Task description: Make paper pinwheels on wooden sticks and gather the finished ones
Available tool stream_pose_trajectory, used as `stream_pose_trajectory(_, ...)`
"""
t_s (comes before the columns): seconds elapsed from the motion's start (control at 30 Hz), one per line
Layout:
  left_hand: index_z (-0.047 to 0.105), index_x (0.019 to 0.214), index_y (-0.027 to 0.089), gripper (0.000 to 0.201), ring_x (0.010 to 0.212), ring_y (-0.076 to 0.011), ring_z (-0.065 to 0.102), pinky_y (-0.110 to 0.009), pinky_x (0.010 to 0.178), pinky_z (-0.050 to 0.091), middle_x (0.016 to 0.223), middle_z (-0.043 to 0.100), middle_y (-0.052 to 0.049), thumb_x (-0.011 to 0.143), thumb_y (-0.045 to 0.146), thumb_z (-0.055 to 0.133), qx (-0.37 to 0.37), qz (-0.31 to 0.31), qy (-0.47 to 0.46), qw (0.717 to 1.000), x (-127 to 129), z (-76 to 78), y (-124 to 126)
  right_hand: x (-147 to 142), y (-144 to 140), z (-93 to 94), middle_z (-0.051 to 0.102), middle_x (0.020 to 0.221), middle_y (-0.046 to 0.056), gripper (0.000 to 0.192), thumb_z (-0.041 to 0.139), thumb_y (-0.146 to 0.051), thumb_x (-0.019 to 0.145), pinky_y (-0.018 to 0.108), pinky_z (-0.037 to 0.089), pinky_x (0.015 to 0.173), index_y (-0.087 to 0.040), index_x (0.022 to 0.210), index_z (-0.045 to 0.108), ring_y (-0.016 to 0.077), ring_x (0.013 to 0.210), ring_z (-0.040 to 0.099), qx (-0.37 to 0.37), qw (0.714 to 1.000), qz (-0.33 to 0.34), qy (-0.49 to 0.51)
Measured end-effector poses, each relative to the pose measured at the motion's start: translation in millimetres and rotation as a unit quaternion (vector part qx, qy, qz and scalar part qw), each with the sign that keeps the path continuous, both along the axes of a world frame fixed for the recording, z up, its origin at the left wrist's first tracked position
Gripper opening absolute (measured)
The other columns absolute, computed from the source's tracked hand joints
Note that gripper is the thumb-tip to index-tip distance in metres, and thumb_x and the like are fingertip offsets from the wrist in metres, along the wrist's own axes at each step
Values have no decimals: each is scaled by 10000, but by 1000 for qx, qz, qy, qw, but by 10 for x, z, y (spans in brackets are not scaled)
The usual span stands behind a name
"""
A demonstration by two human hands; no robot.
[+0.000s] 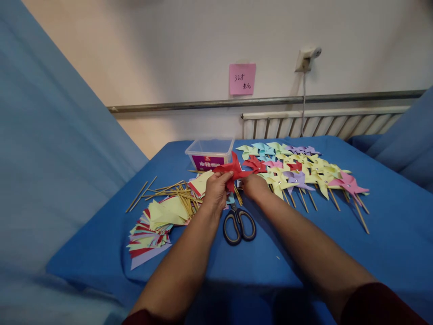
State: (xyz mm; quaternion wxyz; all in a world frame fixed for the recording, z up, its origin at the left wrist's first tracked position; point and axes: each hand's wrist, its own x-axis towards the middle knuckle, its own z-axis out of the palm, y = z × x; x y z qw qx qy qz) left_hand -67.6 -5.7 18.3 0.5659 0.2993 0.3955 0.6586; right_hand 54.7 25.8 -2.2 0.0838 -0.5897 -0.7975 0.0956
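Two bare forearms are reaching away from the camera over a blue-covered table, both hands meeting on a red paper pinwheel held just above the cloth near the table's middle. The left hand is pinching the pinwheel's folded blades between fingers and thumb; the right hand is curled at its lower edge, though what its fingers are clasping there cannot be made out. The work appears to be at the assembly stage, the blades being gathered at the centre, and the next move would seem to call for a stick and a steady fastening.

Black-handled scissors are lying directly beneath the hands. Wooden sticks are scattered to the left beside a fanned stack of coloured paper squares. Finished pinwheels are spreading in rows to the right, close against the right hand. A clear plastic tub is standing just behind the red one. A pink note is sticking to the wall above a radiator.
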Motion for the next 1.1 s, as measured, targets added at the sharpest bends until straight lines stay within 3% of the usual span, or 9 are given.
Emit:
stream_pose_trajectory(0.3, 660, 729, 117, 278, 499, -129, 593, -237, 483, 459, 619, 681, -27, 519, 214, 815, -12, 8, 13, 1000, 1, -15, 20, 38, -33, -52, 685, 1136, 167, 346, 445, -165, 891, 298, 476, 837, -152, 1163, 658, 259, 1043, 654, 12, 1000, 1, -28)
stream_pose_trajectory(1.1, 667, 700, 121, 257, 497, -124, 583, -235, 488, 433, 614, 673, -26, 528, 229, 824, -19, 8, 21, 1000, -16, -8, 1, 92, -10, -64, 723, 1029, 147, 308, 416, -234, 938, 308, 459, 782, -153, 1048, 692, 250, 950, 675, 3, 1000, -5, 10)
